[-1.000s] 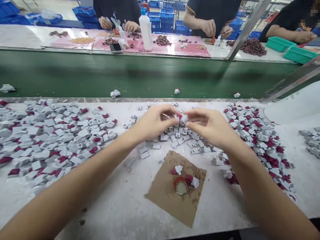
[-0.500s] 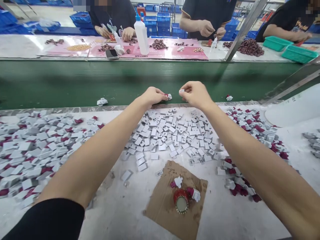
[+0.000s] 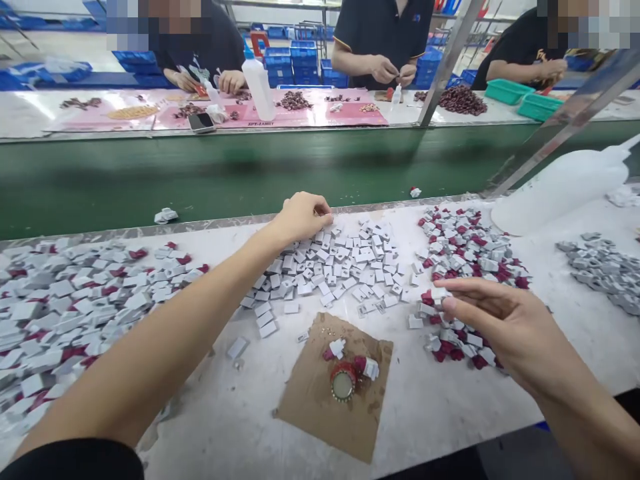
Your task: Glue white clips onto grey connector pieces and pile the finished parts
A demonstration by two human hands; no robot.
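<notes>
My left hand [image 3: 305, 215] is at the far edge of a heap of small white plastic blocks [image 3: 325, 257], its fingers curled and pressed together. Whatever lies between its fingertips is hidden. Over the right-hand heap of white and maroon pieces [image 3: 467, 243], my right hand [image 3: 500, 313] pinches a small white plastic piece [image 3: 440, 293] between thumb and forefinger. A maroon bit shows beside it; I cannot tell whether it belongs to the held piece. On a brown cardboard sheet [image 3: 320, 400] are a red-sided bottle cap [image 3: 343, 385] and two white-and-maroon pieces [image 3: 370, 367].
A large heap of white and maroon pieces [image 3: 60, 300] covers the left side. Grey pieces [image 3: 605, 270] and a lying white bottle [image 3: 560, 183] are at right. Beyond runs a green belt [image 3: 240, 173] with loose pieces; people work at the far bench behind a slanted metal post [image 3: 445, 67].
My right hand has moved from the belt's edge down and right to the white and maroon heap. My left hand has drawn back slightly toward the white blocks; its piece is out of sight. The view has shifted.
</notes>
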